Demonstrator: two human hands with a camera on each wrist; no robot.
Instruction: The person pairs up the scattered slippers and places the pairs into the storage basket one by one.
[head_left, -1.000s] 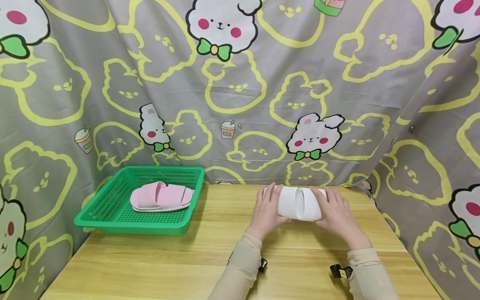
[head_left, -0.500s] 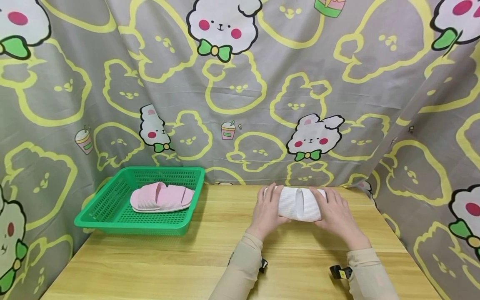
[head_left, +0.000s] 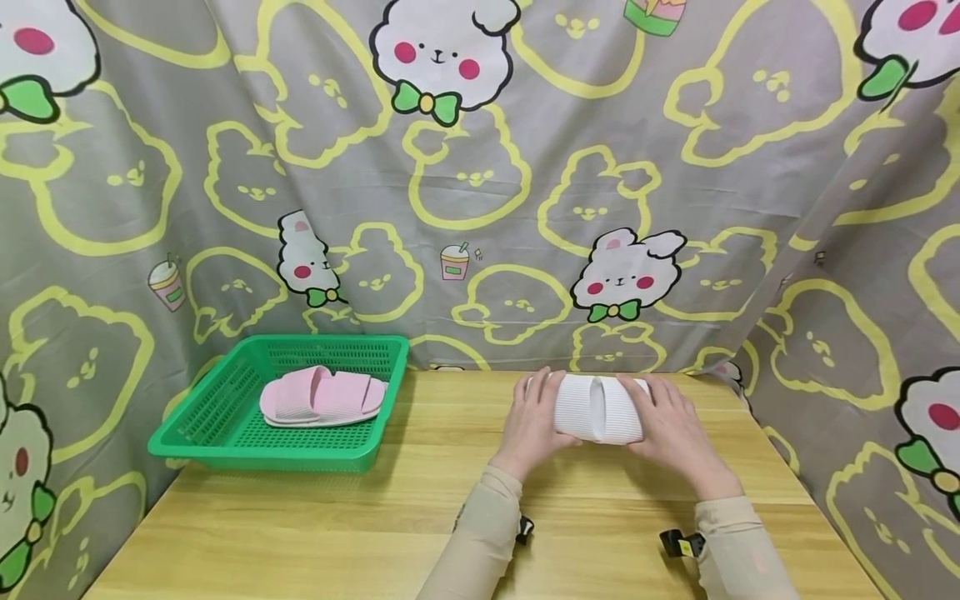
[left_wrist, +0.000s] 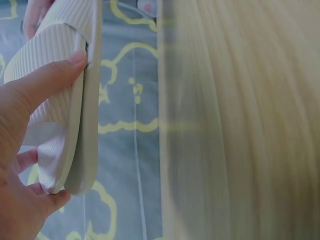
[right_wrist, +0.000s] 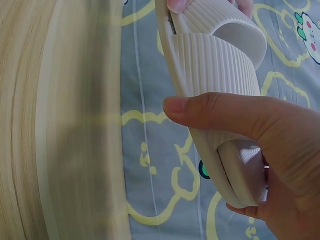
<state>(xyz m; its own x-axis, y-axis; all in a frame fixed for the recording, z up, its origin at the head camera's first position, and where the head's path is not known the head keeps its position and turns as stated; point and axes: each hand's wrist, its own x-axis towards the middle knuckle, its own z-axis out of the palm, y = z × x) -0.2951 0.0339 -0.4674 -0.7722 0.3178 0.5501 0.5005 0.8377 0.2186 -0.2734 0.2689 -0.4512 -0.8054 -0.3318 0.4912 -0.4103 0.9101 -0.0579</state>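
Note:
A pair of white slippers with ribbed straps (head_left: 621, 408) is held between both hands over the right half of the table. My left hand (head_left: 531, 425) grips one end. In the left wrist view its thumb (left_wrist: 55, 77) lies across a strap and its fingertips curl round the sole's tip; the two soles (left_wrist: 89, 135) lie close against each other. At the other end, my right hand (head_left: 675, 429) holds on, its thumb (right_wrist: 215, 111) pressed along the sole's side in the right wrist view and its fingers round the end, partly hidden.
A green slotted basket (head_left: 262, 457) stands at the table's left, with pink slippers (head_left: 330, 398) lying in it. The wooden table (head_left: 337, 533) runs back to a patterned curtain (head_left: 480, 200), which also hangs on both sides. Black straps with small devices sit at both wrists.

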